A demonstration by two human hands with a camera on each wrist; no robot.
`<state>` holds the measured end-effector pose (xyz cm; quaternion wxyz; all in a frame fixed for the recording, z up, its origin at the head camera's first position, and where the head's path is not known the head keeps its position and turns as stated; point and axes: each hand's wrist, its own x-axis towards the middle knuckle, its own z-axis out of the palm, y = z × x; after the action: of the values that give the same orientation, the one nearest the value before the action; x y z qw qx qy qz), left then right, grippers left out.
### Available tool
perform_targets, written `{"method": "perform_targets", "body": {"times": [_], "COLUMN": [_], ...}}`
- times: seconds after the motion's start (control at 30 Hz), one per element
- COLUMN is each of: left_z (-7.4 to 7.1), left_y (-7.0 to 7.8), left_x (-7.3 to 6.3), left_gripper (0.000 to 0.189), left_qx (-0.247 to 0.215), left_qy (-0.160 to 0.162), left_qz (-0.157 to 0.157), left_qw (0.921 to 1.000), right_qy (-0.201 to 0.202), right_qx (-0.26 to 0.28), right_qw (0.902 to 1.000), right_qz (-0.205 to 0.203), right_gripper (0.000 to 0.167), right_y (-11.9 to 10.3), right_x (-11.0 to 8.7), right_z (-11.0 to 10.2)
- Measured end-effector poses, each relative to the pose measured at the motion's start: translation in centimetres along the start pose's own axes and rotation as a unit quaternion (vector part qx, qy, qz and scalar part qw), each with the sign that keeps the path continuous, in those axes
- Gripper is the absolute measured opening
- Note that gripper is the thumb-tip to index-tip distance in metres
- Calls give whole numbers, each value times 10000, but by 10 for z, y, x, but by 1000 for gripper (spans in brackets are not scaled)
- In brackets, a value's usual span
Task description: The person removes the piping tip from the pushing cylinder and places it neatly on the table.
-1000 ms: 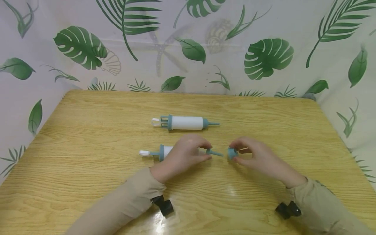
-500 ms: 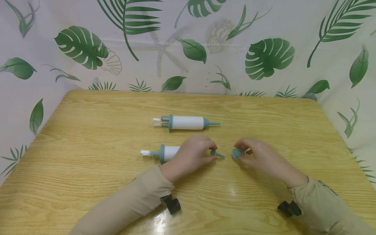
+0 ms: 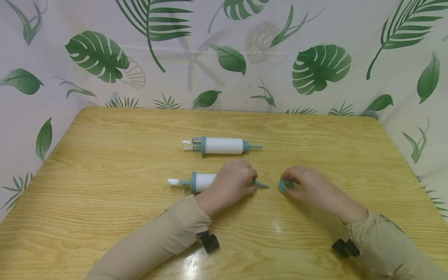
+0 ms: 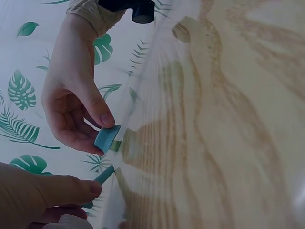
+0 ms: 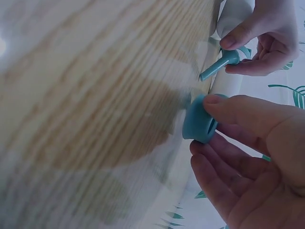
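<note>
My left hand (image 3: 227,186) pinches a small teal nozzle (image 3: 261,184) with a flared base, its thin tip pointing right. Between the thumb and fingers of my right hand (image 3: 315,190) is a teal ring-shaped cap (image 5: 196,121). The nozzle tip and the cap are a short gap apart, as the right wrist view also shows. Under the left hand lies a white syringe-like tube (image 3: 205,182) with a teal collar and a white-ended plunger; its right end is hidden by that hand.
Farther back lies a similar white tube (image 3: 224,146) with a teal nozzle attached, parallel to the nearer one. Both rest on a wood-grain table (image 3: 115,155). A leaf-patterned cloth (image 3: 259,77) hangs behind the table's far edge.
Both hands have shifted a little to the right, carrying the nozzle and the cap. The cap has turned in the right fingers, so its round opening shows more.
</note>
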<state>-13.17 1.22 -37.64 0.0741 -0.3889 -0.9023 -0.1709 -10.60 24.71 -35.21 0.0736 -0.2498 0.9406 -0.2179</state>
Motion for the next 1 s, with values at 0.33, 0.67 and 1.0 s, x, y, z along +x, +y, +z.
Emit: {"method": "perform_targets", "body": {"times": [0.33, 0.67, 1.0], "left_z": [1, 0, -11], "left_y": [3, 3, 0], "left_x": [1, 1, -1], "left_gripper": [16, 19, 23], "left_qx": [401, 467, 149], "left_qy": [-401, -434, -313], "left_qz": [-148, -201, -218], "left_qw": [9983, 9978, 9992], "right_qy": [-241, -381, -324], "right_qx": [-76, 45, -39], "right_qw": [9997, 9993, 9994], "right_qz": [-25, -13, -72], "right_gripper": [21, 25, 32], "right_y": [1, 2, 1], "right_x": [1, 1, 3], "right_z": [1, 1, -4]}}
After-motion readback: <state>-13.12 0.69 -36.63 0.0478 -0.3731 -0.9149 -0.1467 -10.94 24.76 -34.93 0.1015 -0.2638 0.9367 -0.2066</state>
